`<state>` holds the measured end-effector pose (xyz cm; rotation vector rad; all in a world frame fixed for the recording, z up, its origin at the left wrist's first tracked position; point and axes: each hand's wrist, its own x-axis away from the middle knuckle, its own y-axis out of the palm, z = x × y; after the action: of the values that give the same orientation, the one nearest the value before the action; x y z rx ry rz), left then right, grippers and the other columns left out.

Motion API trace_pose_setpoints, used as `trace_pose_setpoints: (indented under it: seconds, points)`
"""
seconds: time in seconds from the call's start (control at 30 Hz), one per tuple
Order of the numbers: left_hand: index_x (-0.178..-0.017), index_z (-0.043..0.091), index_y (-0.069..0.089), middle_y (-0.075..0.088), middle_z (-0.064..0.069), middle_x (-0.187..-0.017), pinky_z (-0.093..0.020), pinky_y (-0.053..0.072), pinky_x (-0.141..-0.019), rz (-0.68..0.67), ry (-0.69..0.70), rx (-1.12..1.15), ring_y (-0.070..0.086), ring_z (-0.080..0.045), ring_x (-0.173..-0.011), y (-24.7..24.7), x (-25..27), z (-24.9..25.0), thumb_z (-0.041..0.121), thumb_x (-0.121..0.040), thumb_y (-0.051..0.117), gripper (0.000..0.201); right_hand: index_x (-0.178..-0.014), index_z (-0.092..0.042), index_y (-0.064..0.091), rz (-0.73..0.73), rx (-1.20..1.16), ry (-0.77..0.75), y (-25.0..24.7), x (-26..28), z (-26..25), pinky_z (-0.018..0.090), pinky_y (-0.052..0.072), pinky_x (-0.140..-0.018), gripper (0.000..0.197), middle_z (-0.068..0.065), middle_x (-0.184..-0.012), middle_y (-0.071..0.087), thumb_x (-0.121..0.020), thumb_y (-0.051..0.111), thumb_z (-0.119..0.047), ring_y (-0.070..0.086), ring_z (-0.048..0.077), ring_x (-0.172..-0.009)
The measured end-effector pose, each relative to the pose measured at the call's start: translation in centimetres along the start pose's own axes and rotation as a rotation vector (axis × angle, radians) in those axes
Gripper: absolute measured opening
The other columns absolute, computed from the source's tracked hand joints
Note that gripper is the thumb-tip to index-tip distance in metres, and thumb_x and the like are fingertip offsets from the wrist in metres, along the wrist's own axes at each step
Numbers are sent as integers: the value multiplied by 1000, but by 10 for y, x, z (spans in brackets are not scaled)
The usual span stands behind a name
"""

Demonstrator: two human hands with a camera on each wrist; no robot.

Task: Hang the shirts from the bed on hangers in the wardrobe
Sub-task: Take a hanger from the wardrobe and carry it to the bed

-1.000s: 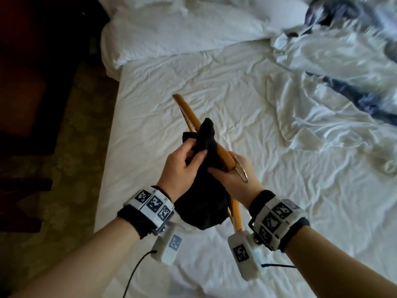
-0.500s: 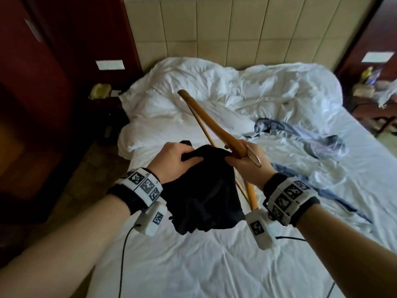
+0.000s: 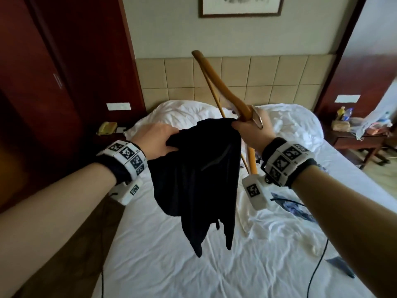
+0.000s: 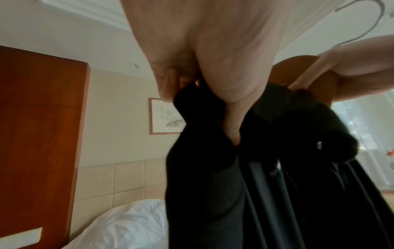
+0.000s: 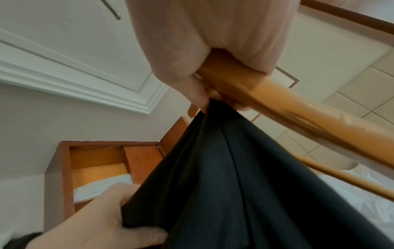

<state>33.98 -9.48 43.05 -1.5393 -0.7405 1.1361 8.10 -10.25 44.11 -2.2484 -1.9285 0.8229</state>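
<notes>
One black shirt (image 3: 193, 168), one wooden hanger (image 3: 217, 82), held up over the bed (image 3: 171, 265). Left hand (image 3: 153, 140) fingers bunch one shirt edge; right hand (image 3: 252, 132) fingers pinch the other while gripping the hanger.

This looks like a hotel bedroom. A wide bed (image 3: 193, 265) with rumpled white sheets stands against a padded beige headboard (image 3: 268, 80), under a framed picture (image 3: 239, 7). Dark red wood panelling (image 3: 71, 82) lines the wall, and a yellow telephone (image 3: 106, 127) sits on one bedside stand while bottles (image 3: 343, 112) stand on a nightstand (image 3: 352, 140).
</notes>
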Motion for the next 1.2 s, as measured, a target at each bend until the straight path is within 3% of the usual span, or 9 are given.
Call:
trace_pose_setpoints:
  seconds: [0.17, 0.33, 0.53, 0.67, 0.73, 0.9, 1.03, 1.13, 1.2]
  points:
    - [-98, 13, 76, 71, -8, -81, -38, 54, -70, 112, -165, 282, 67, -25, -78, -5, -1, -19, 7, -89, 60, 19, -92, -10, 61, 47, -42, 57, -16, -6, -4, 23, 39, -53, 15, 5, -75, 49, -78, 63, -3, 47, 16, -65]
    - [-113, 11, 70, 70, -4, -95, -12, 48, -69, 295, -285, 637, 64, -18, -85, -14, -11, -12, -10, -87, 44, 42, -102, 2, 61, 34, 0, 52, -17, -3, 1, 15, 36, -46, 22, 8, -76, 48, -80, 61, -1, 46, 16, -65]
    - [-113, 3, 65, 63, -12, -80, -27, 53, -47, 188, -412, 1127, 63, -21, -63, -23, -17, 31, -6, -95, 30, 40, -106, 1, 60, -12, 20, 122, -15, 5, 17, 14, 37, -45, 23, 2, -71, 46, -83, 60, -2, 44, 13, -58]
    - [-104, 12, 65, 68, -8, -93, -22, 55, -60, 136, -415, 1232, 66, -25, -90, -21, -17, 50, 2, -100, 36, 31, -105, 0, 63, -29, -30, 161, -21, 9, 24, 14, 41, -49, 22, 5, -74, 49, -83, 63, -1, 50, 15, -62]
    - [-102, 12, 65, 70, -6, -91, -28, 58, -66, -134, -265, 1334, 66, -26, -93, -13, -13, 63, 0, -99, 43, 26, -107, -5, 66, -31, -85, 176, -23, 8, 25, 24, 47, -65, 24, 7, -82, 55, -83, 66, -4, 56, 19, -73]
    - [-108, 17, 62, 72, -8, -101, -33, 54, -80, -882, 211, 940, 70, -22, -92, 30, -9, 74, -11, -82, 52, 39, -107, -13, 71, -136, -140, 166, -34, 8, 21, 26, 50, -75, 24, 2, -85, 64, -85, 68, -4, 63, 16, -81]
    - [-118, 24, 55, 64, 4, -107, -38, 49, -91, -401, 40, 585, 63, -23, -104, 84, -12, 58, 15, -87, 72, 37, -107, -14, 71, -204, -162, 145, -41, 9, 17, 26, 52, -78, 23, 3, -85, 66, -86, 68, -5, 65, 16, -83]
    - [-154, 15, 26, 42, -4, -148, -36, 35, -109, -605, 4, 484, 40, -25, -137, 103, -12, 72, 34, -87, 75, 86, -104, -18, 73, -193, -227, 153, -43, 7, 15, 31, 52, -90, 23, 8, -101, 71, -85, 69, -6, 67, 19, -95]
    - [-138, 11, 52, 60, -10, -128, -38, 46, -93, -565, 1, 430, 56, -31, -121, 110, -15, 83, 30, -92, 68, 52, -102, -19, 73, -185, -263, 159, -47, 6, 13, 31, 51, -94, 23, 4, -103, 72, -84, 70, -5, 67, 18, -97]
